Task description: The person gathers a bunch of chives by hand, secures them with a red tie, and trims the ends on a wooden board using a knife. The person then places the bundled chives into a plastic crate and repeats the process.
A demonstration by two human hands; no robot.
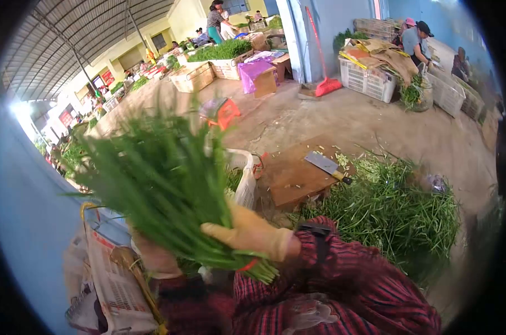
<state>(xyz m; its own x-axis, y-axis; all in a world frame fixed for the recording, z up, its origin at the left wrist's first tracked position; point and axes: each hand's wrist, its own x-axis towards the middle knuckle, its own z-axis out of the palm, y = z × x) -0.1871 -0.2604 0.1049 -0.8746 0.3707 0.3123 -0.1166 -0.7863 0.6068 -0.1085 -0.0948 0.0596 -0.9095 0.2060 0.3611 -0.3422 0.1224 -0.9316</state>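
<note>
A large bunch of long green stalks (158, 173) is held up in front of my body, its leafy tips toward the upper left. A red band (247, 264) goes round it near the cut ends. My right hand (253, 231), in a pale glove, is wrapped round the lower part of the bunch with the thumb across the stalks. Under the bunch on its left side is my left hand (154, 254), also gloved and blurred, its fingers mostly hidden behind the leaves. A cleaver (323, 163) lies on a brown board (292, 173) beyond my right hand.
Loose greens (387, 206) are heaped at the right, beside the board. A white basket (244, 178) stands behind the bunch, another crate (116, 285) at lower left. Farther back are an orange stool (225, 113), a red broom (327, 85), filled crates (367, 78) and several people (415, 44).
</note>
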